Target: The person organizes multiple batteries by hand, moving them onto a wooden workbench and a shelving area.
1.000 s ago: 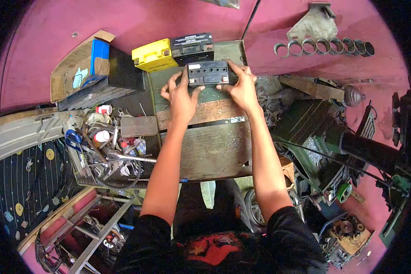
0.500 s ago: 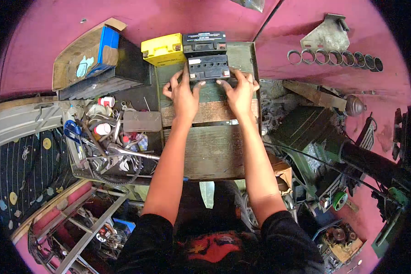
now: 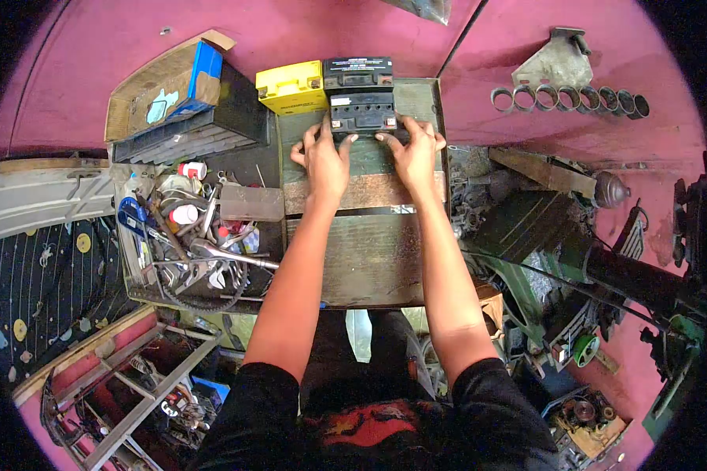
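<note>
A black battery (image 3: pixel 363 110) with a red-marked terminal at its front right corner sits at the far part of the workbench (image 3: pixel 369 259). My left hand (image 3: pixel 324 163) grips its left side, and my right hand (image 3: pixel 414 155) has hold of the right side. Both thumbs point inward along the battery's front edge. Directly behind it, against the wall, stands a second black battery (image 3: pixel 359 72) with white print. A yellow battery (image 3: pixel 291 88) with a handle stands to the left of that one.
Left of the boards lie a heap of hand tools (image 3: pixel 204 235) and a clear plastic case (image 3: pixel 250 202). Beyond them, an open cardboard box (image 3: pixel 153 94) rests on a dark case. Metal rings (image 3: pixel 569 99) hang on the pink wall, and a green machine (image 3: pixel 534 212) stands at right.
The whole view has shifted slightly as the head camera moved. Both hands stay on the front black battery, which shows no clear movement against the other batteries.
</note>
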{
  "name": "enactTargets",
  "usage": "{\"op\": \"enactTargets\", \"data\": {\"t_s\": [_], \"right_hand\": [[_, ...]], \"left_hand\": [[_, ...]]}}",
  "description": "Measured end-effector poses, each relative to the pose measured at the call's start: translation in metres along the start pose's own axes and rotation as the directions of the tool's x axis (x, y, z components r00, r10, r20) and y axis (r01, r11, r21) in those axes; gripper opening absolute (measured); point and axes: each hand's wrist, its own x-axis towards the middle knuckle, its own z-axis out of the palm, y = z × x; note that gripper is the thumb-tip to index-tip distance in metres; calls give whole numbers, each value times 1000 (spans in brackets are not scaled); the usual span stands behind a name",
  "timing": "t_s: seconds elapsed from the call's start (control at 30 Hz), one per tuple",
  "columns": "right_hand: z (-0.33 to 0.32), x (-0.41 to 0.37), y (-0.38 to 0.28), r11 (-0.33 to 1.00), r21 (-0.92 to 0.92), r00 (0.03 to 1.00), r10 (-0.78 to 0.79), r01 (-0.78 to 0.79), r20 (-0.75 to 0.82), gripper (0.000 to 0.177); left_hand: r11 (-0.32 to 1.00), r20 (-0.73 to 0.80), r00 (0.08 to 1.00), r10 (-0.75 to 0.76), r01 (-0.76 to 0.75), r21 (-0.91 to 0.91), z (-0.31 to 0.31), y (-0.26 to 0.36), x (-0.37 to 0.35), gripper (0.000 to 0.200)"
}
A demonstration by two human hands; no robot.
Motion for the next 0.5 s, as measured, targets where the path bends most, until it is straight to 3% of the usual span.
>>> {"op": "enactTargets", "data": {"t_s": [0.17,0.23,0.3,0.33,0.43,0.5], "right_hand": [[-1,-2,-5,1000,-16,1000,-13,13,24,49],[2,-10,-11,997,-28,997,72,-72,7,53],[-1,-30,-14,993,-88,996,81,-77,44,45],[-1,-49,-12,992,-77,994,105,-104,11,40],[-24,-118,-28,991,-56,993,119,-118,13,26],[-51,-174,-35,986,91,980,123,-139,156,23]], "left_hand": [[999,21,999,26,-26,18,-2,-2,5,64],[1000,24,1000,19,-19,22,-9,1,0,64],[997,96,994,-58,52,60,-20,6,-11,64],[997,83,994,-65,68,-29,-23,3,-24,64],[990,-12,996,88,-88,-112,-71,18,-93,59],[975,92,991,102,-81,-208,-111,27,-150,52]]}}
